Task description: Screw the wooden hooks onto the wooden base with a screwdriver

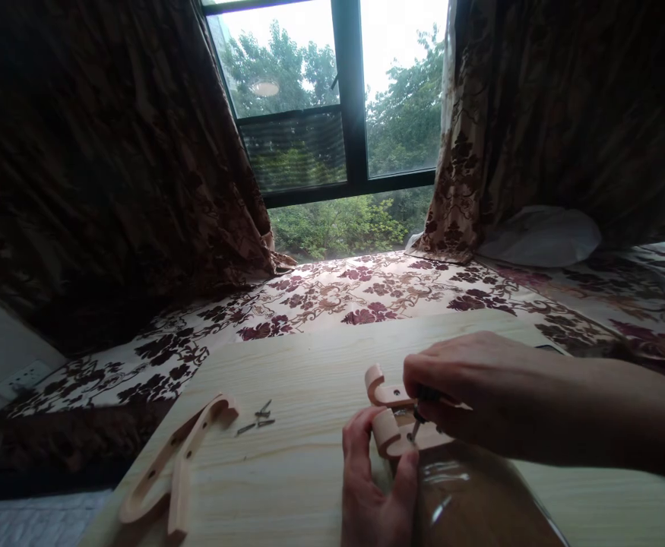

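Observation:
My left hand grips the curled end of a pale wooden hook between thumb and fingers. In my right hand is a screwdriver, its dark handle mostly covered by the fingers. The shaft points down at a hole in the hook, and the tip meets the wood there. Just behind lies a second wooden hook, partly hidden by my right hand. Beneath the held hook is a brown piece with a shiny, clear-looking surface; I cannot tell what it is.
Two more wooden hooks lie at the left of the pale wooden board. Several screws are scattered beside them. Beyond the board spread floral fabric, patterned curtains and a window.

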`<state>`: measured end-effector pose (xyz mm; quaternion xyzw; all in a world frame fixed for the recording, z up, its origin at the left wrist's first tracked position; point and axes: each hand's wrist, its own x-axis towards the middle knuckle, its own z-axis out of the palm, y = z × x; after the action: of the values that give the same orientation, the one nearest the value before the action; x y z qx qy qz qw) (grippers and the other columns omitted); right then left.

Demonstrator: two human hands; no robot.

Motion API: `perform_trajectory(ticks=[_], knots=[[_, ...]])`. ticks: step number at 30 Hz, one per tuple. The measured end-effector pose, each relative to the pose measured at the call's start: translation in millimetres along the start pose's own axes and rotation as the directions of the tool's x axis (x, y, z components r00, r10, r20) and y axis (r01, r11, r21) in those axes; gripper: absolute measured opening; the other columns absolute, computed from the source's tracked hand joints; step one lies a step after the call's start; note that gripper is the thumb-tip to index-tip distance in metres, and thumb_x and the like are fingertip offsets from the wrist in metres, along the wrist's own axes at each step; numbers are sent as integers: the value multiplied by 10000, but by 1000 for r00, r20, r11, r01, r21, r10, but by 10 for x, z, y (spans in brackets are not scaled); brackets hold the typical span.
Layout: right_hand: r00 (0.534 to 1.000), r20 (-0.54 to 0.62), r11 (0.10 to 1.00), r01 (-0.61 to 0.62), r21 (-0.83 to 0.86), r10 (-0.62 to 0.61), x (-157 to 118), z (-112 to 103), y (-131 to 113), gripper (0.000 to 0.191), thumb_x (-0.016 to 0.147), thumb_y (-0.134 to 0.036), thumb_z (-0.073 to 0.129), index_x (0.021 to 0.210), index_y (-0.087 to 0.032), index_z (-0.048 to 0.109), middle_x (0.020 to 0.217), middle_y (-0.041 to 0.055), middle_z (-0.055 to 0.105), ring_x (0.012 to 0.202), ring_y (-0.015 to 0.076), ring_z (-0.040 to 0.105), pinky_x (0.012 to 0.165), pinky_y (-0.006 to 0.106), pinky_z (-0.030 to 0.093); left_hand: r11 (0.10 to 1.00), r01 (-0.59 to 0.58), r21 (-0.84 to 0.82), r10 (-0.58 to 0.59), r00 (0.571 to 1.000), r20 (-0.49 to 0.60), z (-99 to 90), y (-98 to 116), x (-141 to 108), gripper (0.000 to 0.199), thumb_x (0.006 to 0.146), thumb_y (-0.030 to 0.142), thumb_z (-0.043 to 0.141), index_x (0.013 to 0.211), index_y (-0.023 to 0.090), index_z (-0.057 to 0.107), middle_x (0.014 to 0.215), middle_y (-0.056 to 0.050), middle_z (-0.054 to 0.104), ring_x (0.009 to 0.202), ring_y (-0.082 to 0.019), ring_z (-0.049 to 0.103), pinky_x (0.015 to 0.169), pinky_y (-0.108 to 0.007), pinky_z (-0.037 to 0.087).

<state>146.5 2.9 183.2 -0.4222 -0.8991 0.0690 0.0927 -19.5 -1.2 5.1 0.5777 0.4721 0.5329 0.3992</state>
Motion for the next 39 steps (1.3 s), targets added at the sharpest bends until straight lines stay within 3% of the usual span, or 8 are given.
perform_trajectory(ticks=[5,14,21,26,32,36,39], knots=[[1000,-12,1000,2,4,-2,19,65,21,140,872,-148,506,755,-221,484,673,-25,583,558,117,449,507,234,266,1000,-26,-15,26,1000,-14,18,-33,4,468,778,498,616,1151,226,539,1158,-77,621,1105,-270,572,988,-403,402],[996,88,999,1,-47,3,84,71,16,154,929,-202,459,782,-220,497,639,-24,585,490,116,390,477,249,231,1000,-30,2,30,1000,5,5,-20,9,447,803,471,607,1165,220,531,1180,-85,614,1108,-262,564,993,-404,387],[999,6,974,-33,-223,35,121,2,-48,144,900,-263,517,782,-195,566,581,6,612,439,144,452,442,283,161,1000,12,-5,-12,1000,-20,-1,31,18,479,772,506,629,1149,220,552,1146,-75,627,1102,-265,578,992,-388,398],[999,34,994,26,-103,-23,53,-63,-14,119,864,-193,555,750,-217,579,707,8,656,615,150,553,527,258,264,1000,2,-6,-2,1000,-17,3,13,12,481,783,500,625,1167,226,537,1146,-71,631,1084,-257,587,991,-382,397],[998,19,997,53,-47,-52,9,53,31,182,915,-154,476,754,-216,533,668,-11,600,581,135,480,530,244,272,1000,1,5,-1,1000,-14,5,12,7,474,791,495,612,1165,217,530,1149,-73,625,1092,-255,579,991,-382,395],[999,-49,994,-4,-113,-1,44,93,16,205,916,-176,474,726,-213,543,589,-20,565,480,129,397,479,260,196,1000,4,9,-4,1000,-22,5,20,8,473,790,503,617,1164,228,530,1142,-64,625,1079,-251,589,985,-371,399],[999,-26,986,-47,-163,44,63,65,1,210,933,-241,471,753,-205,572,561,-6,577,445,134,382,464,272,169,1000,6,0,-6,1000,-19,0,19,9,473,784,511,625,1159,235,542,1130,-61,632,1069,-253,597,974,-367,409]])
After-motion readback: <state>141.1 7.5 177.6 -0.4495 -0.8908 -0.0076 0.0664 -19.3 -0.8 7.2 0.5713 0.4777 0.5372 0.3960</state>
